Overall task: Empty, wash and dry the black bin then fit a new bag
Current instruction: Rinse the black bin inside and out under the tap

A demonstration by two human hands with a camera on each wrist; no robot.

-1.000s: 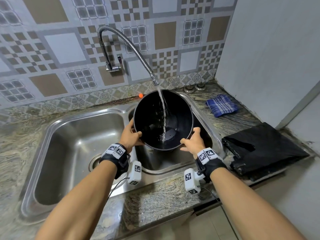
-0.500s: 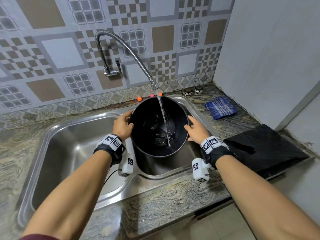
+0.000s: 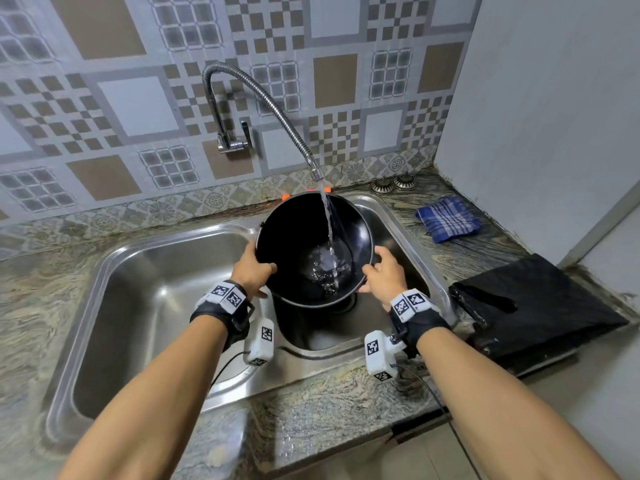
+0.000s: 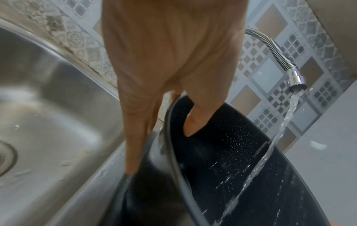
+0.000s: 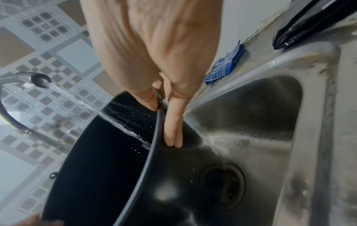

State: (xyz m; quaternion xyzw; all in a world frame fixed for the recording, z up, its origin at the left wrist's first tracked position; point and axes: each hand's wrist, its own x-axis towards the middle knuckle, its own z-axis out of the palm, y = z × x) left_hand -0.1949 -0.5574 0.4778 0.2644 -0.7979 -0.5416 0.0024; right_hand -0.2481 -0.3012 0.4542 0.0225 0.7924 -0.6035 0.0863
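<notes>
The round black bin (image 3: pixel 294 237) hangs over the right sink basin (image 3: pixel 398 237), its mouth facing up toward me. Water from the flexible tap (image 3: pixel 277 112) streams into it and splashes on its bottom. My left hand (image 3: pixel 254 270) grips the bin's left rim, thumb inside (image 4: pixel 195 120), fingers down the outer wall. My right hand (image 3: pixel 384 271) grips the right rim, thumb inside and fingers (image 5: pixel 173 130) on the outside. The bin (image 4: pixel 251 175) is wet with droplets inside. A folded black bag (image 3: pixel 533 303) lies on the counter at the right.
A blue checked cloth (image 3: pixel 448 218) lies at the back right of the counter, also seen in the right wrist view (image 5: pixel 226 67). The left basin (image 3: pixel 145 306) has a drain (image 4: pixel 5 157). Two metal strainers (image 3: pixel 393 183) sit by the wall. The right basin's drain (image 5: pixel 226 186) is below the bin.
Both hands slid from the bin's near rim out to its left and right sides. The bin moved back toward the wall and lower into the basin. Water keeps running.
</notes>
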